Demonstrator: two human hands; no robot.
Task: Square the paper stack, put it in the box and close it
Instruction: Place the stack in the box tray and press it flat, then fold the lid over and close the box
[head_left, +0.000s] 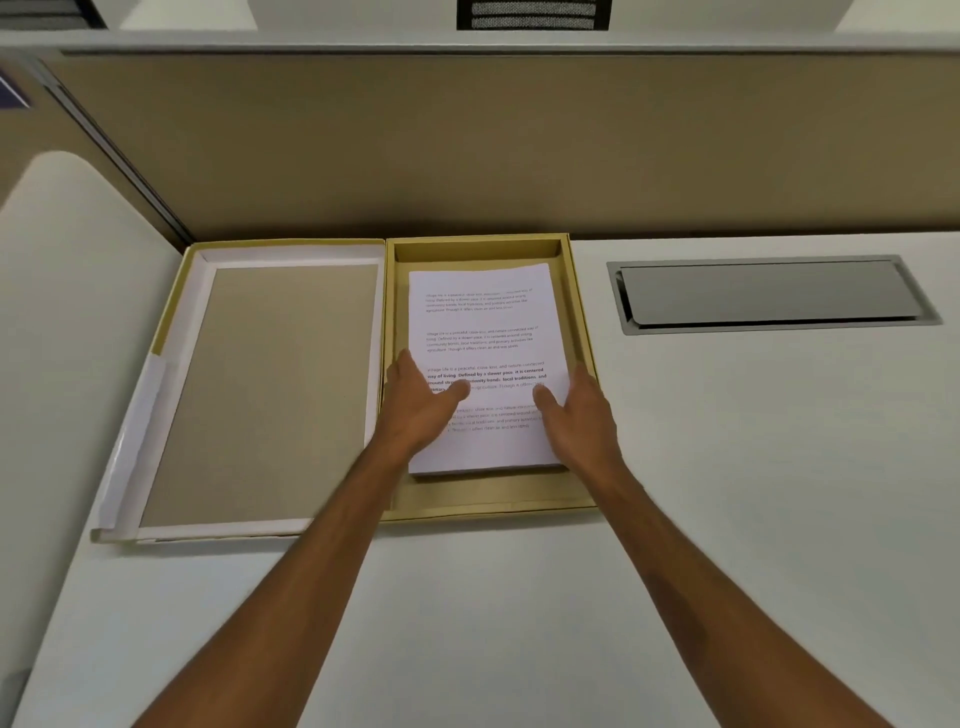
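Paper stack (488, 332) in box (582, 332), "Village life" text.

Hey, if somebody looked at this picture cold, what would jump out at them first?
Most likely the white paper stack printed with text, lying inside the open yellow box at the middle of the desk. Both hands rest on it, the left hand at its left edge and the right hand at its right. Next is the box's lid, open flat to the left, showing its grey lining.

The hands (498, 410) hide some lines printed on the paper stack (485, 332).
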